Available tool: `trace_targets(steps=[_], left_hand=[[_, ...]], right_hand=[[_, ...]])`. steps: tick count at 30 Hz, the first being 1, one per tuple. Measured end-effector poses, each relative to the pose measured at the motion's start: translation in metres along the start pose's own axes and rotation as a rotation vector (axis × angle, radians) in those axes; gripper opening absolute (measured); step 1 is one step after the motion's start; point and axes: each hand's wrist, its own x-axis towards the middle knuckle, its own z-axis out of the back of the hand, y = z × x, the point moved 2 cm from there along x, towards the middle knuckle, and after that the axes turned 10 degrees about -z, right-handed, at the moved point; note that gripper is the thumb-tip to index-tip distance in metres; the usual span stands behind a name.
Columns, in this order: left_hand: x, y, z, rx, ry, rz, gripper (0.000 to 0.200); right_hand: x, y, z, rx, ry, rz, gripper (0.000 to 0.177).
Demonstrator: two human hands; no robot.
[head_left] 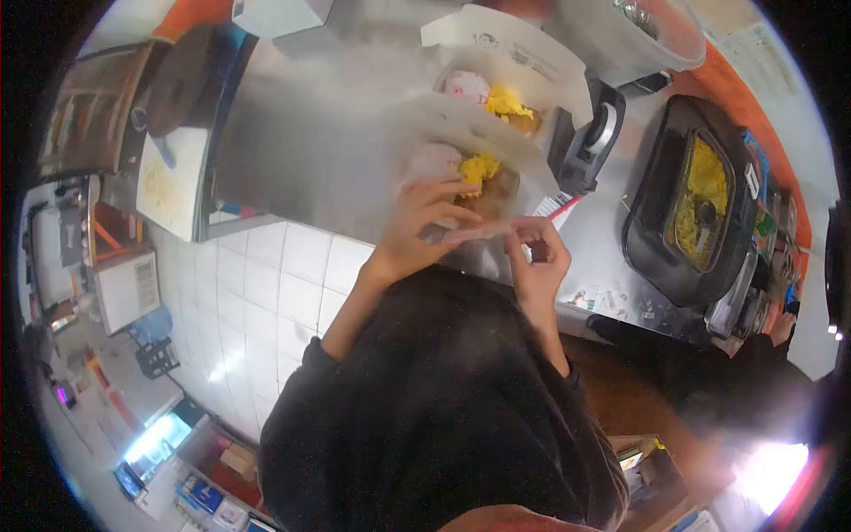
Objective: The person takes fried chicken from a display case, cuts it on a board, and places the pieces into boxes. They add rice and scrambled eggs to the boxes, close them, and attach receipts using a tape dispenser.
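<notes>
Two open takeaway boxes stand on the steel counter, each with yellow food and a pale wrapped item inside. My left hand (425,222) reaches over the front edge of the nearer box (505,133), its fingers spread beside the yellow food (480,170). A thin pale strip (483,232) runs between my two hands. Its right end is pinched between thumb and finger of my right hand (539,257). Whether my left thumb grips the other end is unclear. The farther box (532,49) holds a pale item (467,87) and yellow food (509,102).
A tape dispenser (589,137) stands right of the boxes. Farther right is a black container (700,204) with yellow food. A clear tub (629,35) is at the back. A cutting board (173,182) lies left. Another person's dark sleeve (709,372) shows at lower right.
</notes>
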Motion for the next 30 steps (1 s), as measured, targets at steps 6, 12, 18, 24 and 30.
trace_targets(steps=[6,12,18,24,30], left_hand=[[0.064,0.033,0.062,0.199,-0.298,0.095,0.051],[0.055,0.079,0.068,0.144,-0.025,-0.059,0.028],[0.039,0.068,0.073,0.034,-0.052,-0.031,0.028],[0.048,0.049,0.069,0.194,-0.2,-0.097,0.028],[0.031,-0.003,-0.02,-0.189,0.07,-0.277,0.025]], right_hand=[[0.033,0.082,0.009,-0.065,-0.179,0.451,0.012],[0.107,0.107,0.008,-0.177,-0.184,0.375,0.009],[0.173,0.06,-0.023,-0.218,0.208,0.0,0.018],[0.118,0.051,0.04,-0.266,-0.349,0.259,0.011],[0.071,-0.059,0.106,-1.021,-0.354,0.332,0.017]])
